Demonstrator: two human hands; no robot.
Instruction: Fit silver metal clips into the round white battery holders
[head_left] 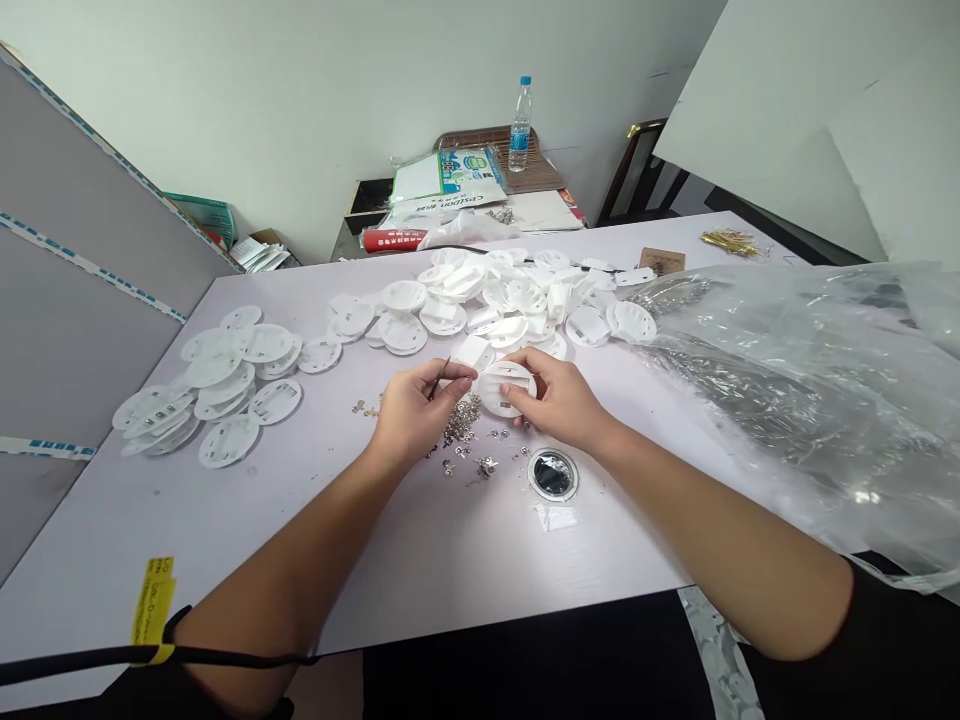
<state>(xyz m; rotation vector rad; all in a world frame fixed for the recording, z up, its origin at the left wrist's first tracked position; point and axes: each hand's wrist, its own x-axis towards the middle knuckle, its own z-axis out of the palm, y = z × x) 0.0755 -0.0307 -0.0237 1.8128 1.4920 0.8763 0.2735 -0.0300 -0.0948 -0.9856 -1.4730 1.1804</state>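
Note:
My right hand (559,398) holds a round white plastic disc (504,387) just above the table, fingers wrapped around its right edge. My left hand (414,408) pinches thin dark tweezers (441,376) with the tip pointing toward the disc. Under and between both hands lies a scatter of small metal clips (466,425). A heap of white discs (487,300) lies beyond the hands, and a second group of discs (217,385) lies at the left.
A small round tape roll (553,474) and a tiny clear bag (556,516) lie near my right wrist. A large crumpled plastic bag (810,380) covers the right side. A water bottle (520,125) stands on a far side table. A grey board (67,300) leans at left.

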